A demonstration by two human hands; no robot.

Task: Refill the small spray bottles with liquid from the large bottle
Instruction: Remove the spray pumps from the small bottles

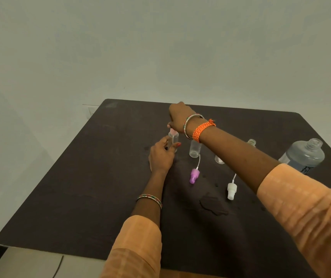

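I see left hand [161, 155] gripping small spray bottle [173, 139] upright on bench [80, 177]; right hand [177, 117] pinching pink sprayer cap [172, 131] on top.

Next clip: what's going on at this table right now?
A person is working on a small spray bottle standing on the dark table. The left hand grips its body while the right hand holds the pink spray top at its neck. Two more small bottles stand open beside it; their purple spray top and white spray top lie on the table. The large bottle stands uncapped at the right. Spilled drops show near the front.
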